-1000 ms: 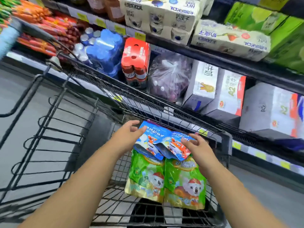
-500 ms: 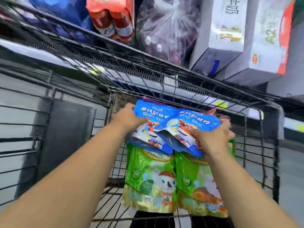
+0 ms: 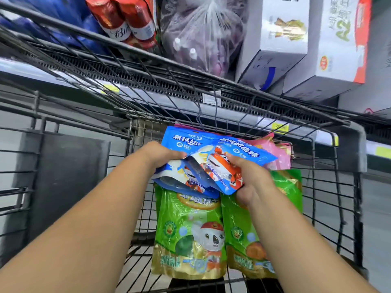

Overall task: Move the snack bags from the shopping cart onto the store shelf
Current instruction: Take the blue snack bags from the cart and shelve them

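Low in the frame, one green snack bag (image 3: 190, 235) lies beside another green bag (image 3: 239, 229) in the wire shopping cart (image 3: 357, 134). Above them the left hand (image 3: 160, 157) grips a blue snack bag (image 3: 179, 140) while the right hand (image 3: 249, 176) clutches a second blue bag (image 3: 243, 149) overlapping it, both inside the cart. A pink bag (image 3: 277, 153) lies behind. Across the top, white cartons (image 3: 275, 45) and red bottles (image 3: 127, 22) sit on the store shelf (image 3: 378, 144).
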Motion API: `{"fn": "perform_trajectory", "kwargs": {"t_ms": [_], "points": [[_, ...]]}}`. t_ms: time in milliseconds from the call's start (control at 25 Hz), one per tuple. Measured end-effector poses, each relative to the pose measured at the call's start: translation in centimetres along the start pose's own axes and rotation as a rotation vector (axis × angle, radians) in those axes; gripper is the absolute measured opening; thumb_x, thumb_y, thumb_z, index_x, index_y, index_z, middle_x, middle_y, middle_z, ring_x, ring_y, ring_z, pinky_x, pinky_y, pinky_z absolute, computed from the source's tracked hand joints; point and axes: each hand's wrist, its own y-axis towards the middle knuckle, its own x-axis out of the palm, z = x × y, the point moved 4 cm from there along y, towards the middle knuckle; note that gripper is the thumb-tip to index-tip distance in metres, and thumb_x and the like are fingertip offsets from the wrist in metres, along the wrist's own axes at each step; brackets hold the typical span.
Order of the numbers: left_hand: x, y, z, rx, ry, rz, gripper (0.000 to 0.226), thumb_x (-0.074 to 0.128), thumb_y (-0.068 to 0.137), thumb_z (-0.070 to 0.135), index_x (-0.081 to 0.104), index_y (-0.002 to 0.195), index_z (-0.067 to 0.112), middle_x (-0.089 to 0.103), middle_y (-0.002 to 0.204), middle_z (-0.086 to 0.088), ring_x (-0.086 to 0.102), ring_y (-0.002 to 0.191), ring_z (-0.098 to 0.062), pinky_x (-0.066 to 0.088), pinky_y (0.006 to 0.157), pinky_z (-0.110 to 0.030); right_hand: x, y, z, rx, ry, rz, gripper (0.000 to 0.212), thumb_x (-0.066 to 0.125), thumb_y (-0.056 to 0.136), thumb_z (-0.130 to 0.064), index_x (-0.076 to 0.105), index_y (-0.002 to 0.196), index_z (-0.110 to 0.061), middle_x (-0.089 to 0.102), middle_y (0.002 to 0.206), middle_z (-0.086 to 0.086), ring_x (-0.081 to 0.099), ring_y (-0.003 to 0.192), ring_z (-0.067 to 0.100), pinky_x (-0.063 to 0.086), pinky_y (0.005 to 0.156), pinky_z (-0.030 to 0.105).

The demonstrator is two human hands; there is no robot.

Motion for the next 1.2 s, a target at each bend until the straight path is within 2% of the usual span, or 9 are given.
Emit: {"fn": "perform_trajectory", "kwargs": {"t_ms": [120,200,280,360,520,680,920,1080,1200], "points": [[0.1,0.1,0.0,-0.017,-0.128,-0.069,0.026,0.086,0.077,0.01,0.069,0.095,0.003,0.075,0.095,-0.02,0.07,0.082,-0.033,0.06,0.081,-0.045,0.1,0.4,0.4,0.109,-0.102,-0.036,0.029,0.069,0.083,0.0,0.064,0.111,0.003,0.072,0.101,0.02,0.073,0.07,0.031,0.061,0.061,0.048],[0.3,-0.1,0.3,-0.007,-0.193,-0.135,0.025,0.077,0.081,-0.003,0.069,0.103,0.003,0.076,0.099,-0.02,0.072,0.082,-0.034,0.061,0.081,-0.05,-0.3,0.1,0.1,0.125,-0.133,-0.061,0.024,0.062,0.088,0.001,0.062,0.112,0.004,0.07,0.091,0.02,0.069,0.049,0.027,0.058,0.044,0.043],[0.6,-0.8,0.1,0.016,-0.246,-0.195,0.029,0.071,0.083,-0.01,0.068,0.106,0.008,0.077,0.096,-0.017,0.074,0.074,-0.03,0.063,0.072,-0.048,-0.9,-0.4,-0.4,0.122,-0.132,-0.072,0.027,0.058,0.09,0.002,0.06,0.117,0.004,0.068,0.087,0.021,0.067,0.046,0.027,0.056,0.04,0.042],[0.4,-2.3,-0.3,0.056,-0.316,-0.225,0.037,0.068,0.084,-0.014,0.065,0.111,0.011,0.078,0.096,-0.014,0.075,0.071,-0.028,0.064,0.068,-0.048,-1.7,-1.8,-0.8,0.104,-0.124,-0.105,0.029,0.057,0.091,0.004,0.058,0.12,0.005,0.069,0.086,0.021,0.068,0.048,0.028,0.056,0.041,0.04],[-1.1,-7.5,-1.9,0.167,-0.455,-0.244,0.051,0.058,0.085,-0.023,0.059,0.114,0.019,0.078,0.1,-0.009,0.076,0.078,-0.028,0.062,0.072,-0.052,-3.6,-6.4,-1.8,0.013,-0.153,-0.21,0.038,0.056,0.086,0.012,0.059,0.122,0.001,0.07,0.108,0.024,0.072,0.069,0.033,0.06,0.053,0.046],[-2.9,-13.5,-3.1,0.249,-0.542,-0.255,0.06,0.054,0.086,-0.024,0.056,0.116,0.029,0.077,0.104,-0.009,0.075,0.076,-0.032,0.062,0.064,-0.052,-5.2,-12.9,-3.9,-0.122,-0.234,-0.292,0.038,0.056,0.083,0.017,0.062,0.112,-0.007,0.073,0.097,0.017,0.072,0.065,0.03,0.06,0.059,0.052],[-4.8,-23.1,-1.5,0.487,-0.541,-0.24,0.065,0.054,0.084,-0.025,0.054,0.116,0.032,0.079,0.096,-0.005,0.077,0.075,-0.029,0.063,0.06,-0.043,-8.0,-22.5,-8.0,-0.275,-0.285,-0.45,0.04,0.051,0.084,0.019,0.063,0.113,-0.005,0.077,0.084,0.01,0.073,0.063,0.022,0.06,0.052,0.036],[-4.7,-30.0,1.3,0.643,-0.527,-0.261,0.073,0.066,0.06,-0.014,0.055,0.119,0.028,0.078,0.106,-0.01,0.076,0.081,-0.028,0.063,0.067,-0.044,-11.5,-28.6,-11.1,-0.423,-0.27,-0.521,0.046,0.053,0.081,0.018,0.06,0.121,-0.004,0.076,0.095,0.012,0.073,0.074,0.025,0.06,0.068,0.041],[-3.6,-35.2,3.7,0.772,-0.489,-0.28,0.074,0.066,0.059,-0.008,0.057,0.123,0.029,0.074,0.118,-0.014,0.073,0.093,-0.03,0.06,0.08,-0.046,-15.0,-32.5,-13.5,-0.49,-0.196,-0.559,0.042,0.051,0.081,0.019,0.063,0.113,-0.006,0.076,0.095,0.012,0.073,0.077,0.026,0.061,0.07,0.042]]}}
